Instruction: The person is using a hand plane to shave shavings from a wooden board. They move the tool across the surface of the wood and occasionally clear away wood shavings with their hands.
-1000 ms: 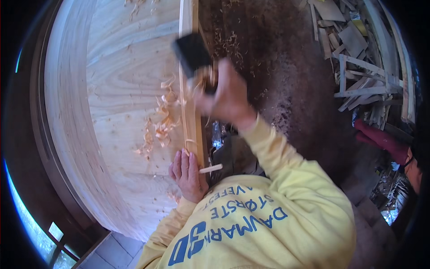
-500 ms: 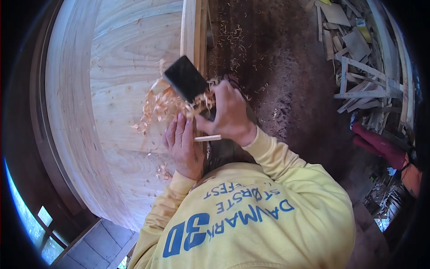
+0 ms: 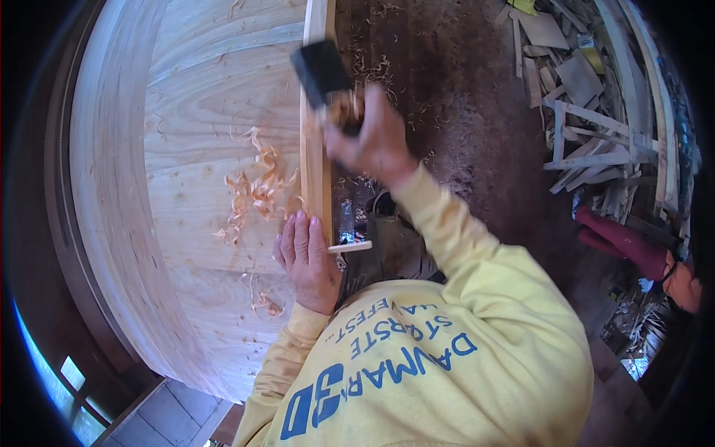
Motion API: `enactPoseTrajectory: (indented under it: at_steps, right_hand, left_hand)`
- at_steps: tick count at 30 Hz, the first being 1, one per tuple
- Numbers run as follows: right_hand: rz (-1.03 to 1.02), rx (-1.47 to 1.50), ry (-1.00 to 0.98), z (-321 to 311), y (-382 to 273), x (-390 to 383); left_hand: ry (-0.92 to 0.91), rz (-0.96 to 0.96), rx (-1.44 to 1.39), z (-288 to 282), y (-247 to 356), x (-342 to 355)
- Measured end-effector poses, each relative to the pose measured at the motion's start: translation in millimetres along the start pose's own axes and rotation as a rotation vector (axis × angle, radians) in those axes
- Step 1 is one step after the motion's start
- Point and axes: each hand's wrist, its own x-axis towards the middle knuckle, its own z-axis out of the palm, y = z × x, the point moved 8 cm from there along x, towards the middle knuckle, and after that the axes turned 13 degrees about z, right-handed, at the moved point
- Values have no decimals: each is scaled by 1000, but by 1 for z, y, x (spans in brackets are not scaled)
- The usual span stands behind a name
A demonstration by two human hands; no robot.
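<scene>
The right hand (image 3: 376, 138) is closed in a firm grip around a dark block-shaped tool (image 3: 322, 71), probably a hand plane, though motion blur hides its details. The tool sticks out above and to the left of the grip and sits on the narrow edge of a long wooden strip (image 3: 316, 171), which stands on edge along the right border of the pale wooden worktop (image 3: 201, 97).

Below the right grip, the left hand (image 3: 305, 261) lies flat with fingers straight and together, holding nothing; its fingertips press against the strip's left face and its palm rests on the worktop. Just right of that hand a small light wooden stick (image 3: 350, 246) juts out sideways from beside the strip.

Curled orange-brown wood shavings (image 3: 257, 190) lie scattered on the worktop left of the strip, between the two hands. To the right of the right grip spreads a dark floor (image 3: 462, 112) sprinkled with chips, and farther right lies a heap of scrap wood pieces (image 3: 588, 97).
</scene>
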Motion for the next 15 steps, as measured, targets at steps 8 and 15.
enactPoseTrajectory:
  at_steps: [8, 15]
  right_hand:
    - [153, -54, 101, -13, -11, 97]
    - [167, -18, 79, 13, 16, 169]
  left_hand:
    - [-16, 24, -115, 4, -6, 41]
    - [48, 44, -83, 17, -22, 40]
